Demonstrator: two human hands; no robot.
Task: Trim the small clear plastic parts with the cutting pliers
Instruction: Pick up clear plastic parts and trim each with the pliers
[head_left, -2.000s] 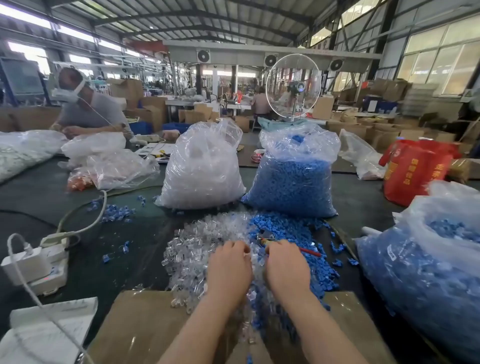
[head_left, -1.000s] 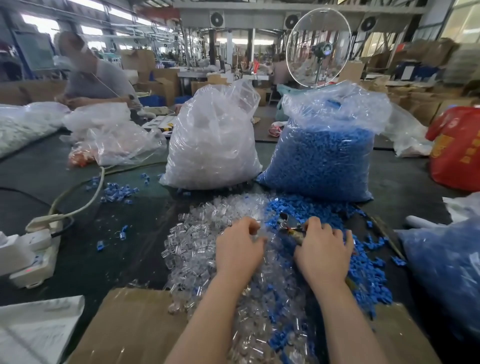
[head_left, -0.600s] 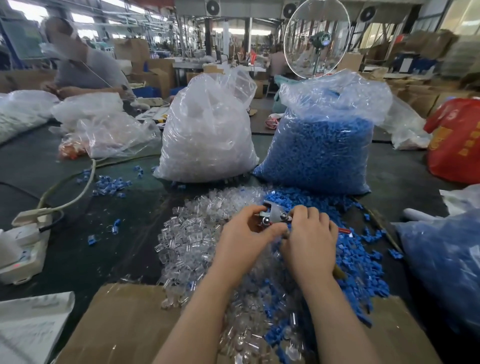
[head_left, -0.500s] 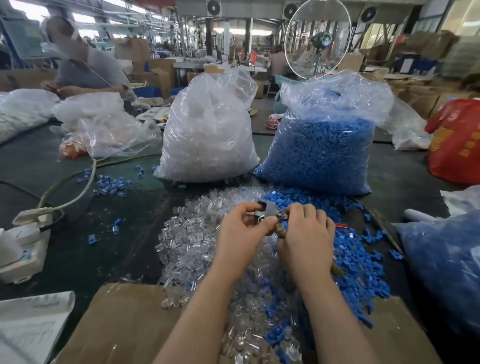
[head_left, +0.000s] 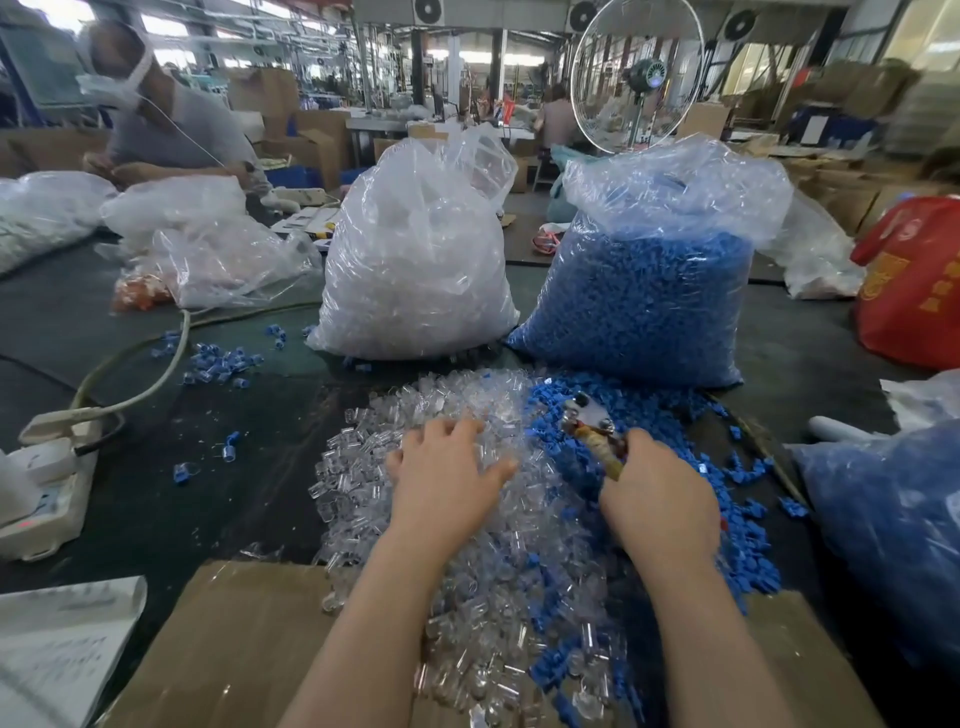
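Starting at the far left, a white power strip (head_left: 44, 483) is sitting on the dark table (head_left: 270, 483), with a few blue pieces scattered beside its cable. Next we are reaching our left hand (head_left: 447, 478) onto the pile of clear plastic parts (head_left: 363, 457); its fingers are spread and lying relaxed on the heap, and we cannot see any single part pinched yet. Behind the pile, a bag of clear parts (head_left: 410, 260) is standing just left of a bag of blue parts (head_left: 649, 291). Further right, our right hand (head_left: 657, 501) is gripping the handles of the cutting pliers (head_left: 589, 418), whose head is pointing up and away over the loose blue parts (head_left: 737, 525); whether the blades are parted we cannot tell.

We judge that we are picking the next piece. To do that well, we should be isolating one clear part between thumb and fingertip, turning its excess edge outward, and bringing it to the pliers rather than stabbing the tool into the heap.
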